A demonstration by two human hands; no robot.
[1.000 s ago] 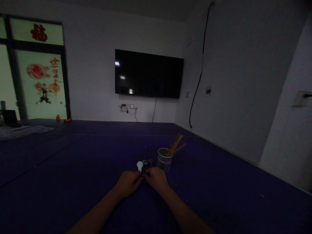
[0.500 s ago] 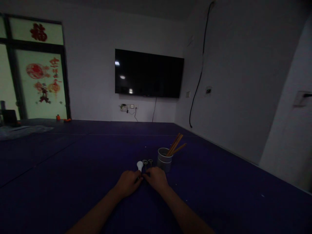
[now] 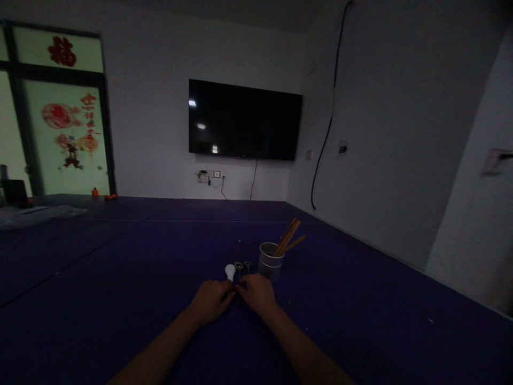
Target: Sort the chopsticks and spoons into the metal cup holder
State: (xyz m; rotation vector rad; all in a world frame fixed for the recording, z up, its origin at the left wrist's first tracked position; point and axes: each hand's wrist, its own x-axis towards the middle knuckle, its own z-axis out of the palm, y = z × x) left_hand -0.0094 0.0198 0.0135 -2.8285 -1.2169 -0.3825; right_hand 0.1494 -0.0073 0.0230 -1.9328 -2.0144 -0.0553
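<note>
My left hand (image 3: 212, 300) is closed at the lower end of a white spoon (image 3: 230, 271), whose bowl points away from me. Close beside it, my right hand (image 3: 257, 293) has its thumb and fingers closed around the handle of a metal spoon (image 3: 239, 266). A smaller metal spoon (image 3: 247, 264) lies just to the right, its handle hidden behind my right hand. All three are side by side on the purple tabletop (image 3: 168, 251). Just beyond my right hand stands a grey metal cup (image 3: 269, 267) with several wooden chopsticks (image 3: 289, 239) leaning to the right.
Clear plastic sheeting (image 3: 40, 215) and a dark object (image 3: 15, 192) lie at the far left. Small orange items (image 3: 95, 193) sit near the back edge. A wall television (image 3: 244, 120) hangs ahead, and a black cable (image 3: 331, 117) runs down the right wall.
</note>
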